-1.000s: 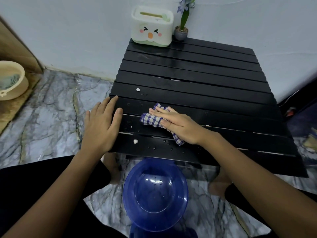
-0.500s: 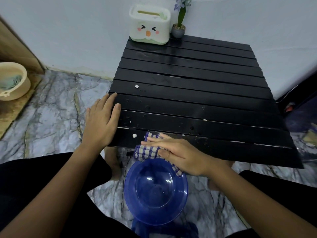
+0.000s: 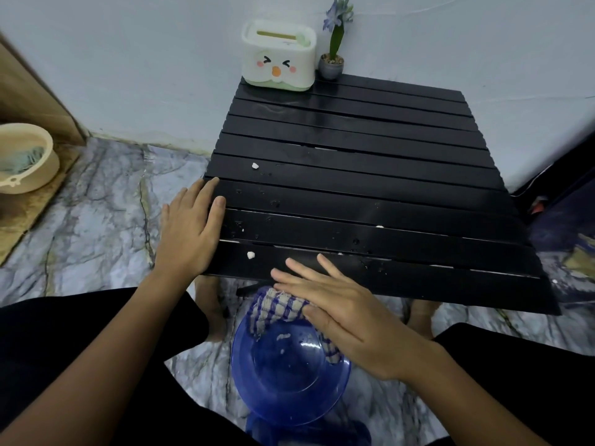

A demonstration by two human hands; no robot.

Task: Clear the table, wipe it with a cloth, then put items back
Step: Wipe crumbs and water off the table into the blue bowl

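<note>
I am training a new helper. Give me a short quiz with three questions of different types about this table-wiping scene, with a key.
1. True or false: the right hand presses the checked cloth at the table's near edge, above the blue bowl.
2. Which two items stand at the table's far edge?
A. tissue box and small potted flower
B. cup and plate
C. book and lamp
3. Fill in: the left hand lies flat on the table's near-left ____.

Key: 1 true; 2 A; 3 corner.
</note>
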